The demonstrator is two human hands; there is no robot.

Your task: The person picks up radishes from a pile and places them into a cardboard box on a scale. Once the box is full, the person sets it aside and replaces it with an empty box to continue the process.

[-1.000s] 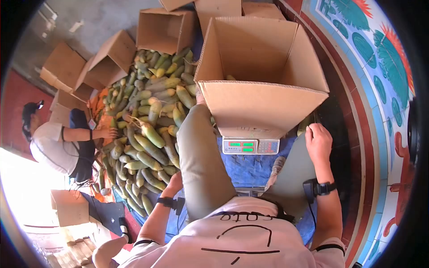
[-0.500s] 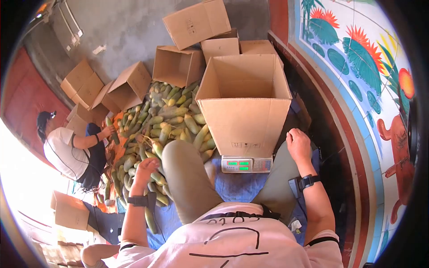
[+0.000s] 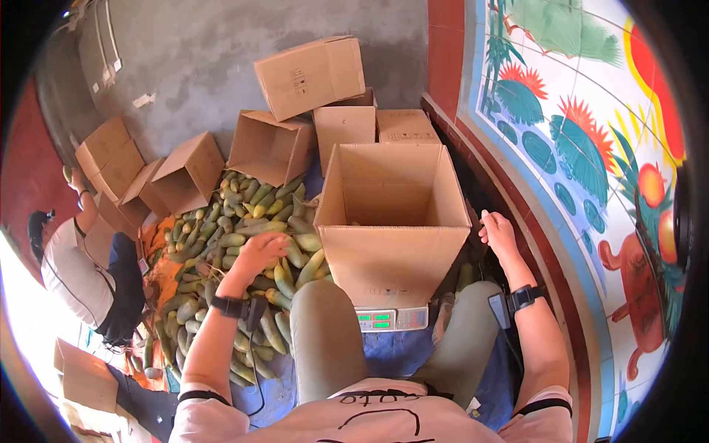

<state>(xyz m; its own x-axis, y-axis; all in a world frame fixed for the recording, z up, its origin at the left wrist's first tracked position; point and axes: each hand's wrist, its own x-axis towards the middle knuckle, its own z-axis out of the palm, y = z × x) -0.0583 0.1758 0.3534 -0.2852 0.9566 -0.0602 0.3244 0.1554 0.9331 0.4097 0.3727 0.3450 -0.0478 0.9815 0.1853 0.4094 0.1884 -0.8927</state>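
A tall open cardboard box [image 3: 395, 258] stands upright on a small digital scale [image 3: 411, 319] with green-lit readouts, just beyond my knees. Little of its inside floor shows. My left hand [image 3: 260, 252] is over the near right part of a heap of long green radishes [image 3: 229, 238], left of the box. Its fingers are loosely stretched out and hold nothing that I can see. To the right of the box, close to its upper right edge but apart from it, my right hand [image 3: 498, 232] has its fingers slightly bent and apart, with nothing in them.
Several cardboard boxes lean and stack behind the heap, one box [image 3: 310, 74] tilted on top. At the left a co-worker [image 3: 85, 269] crouches, one raised hand holding a radish [image 3: 67, 174]. A painted tile wall [image 3: 561, 140] runs along the right. Blue sheeting [image 3: 399, 345] covers the floor.
My view has tilted up. My left hand has moved right and forward, its fingers stretching out. My right hand has come up beside the box's rim. The co-worker's hand has risen with a radish.
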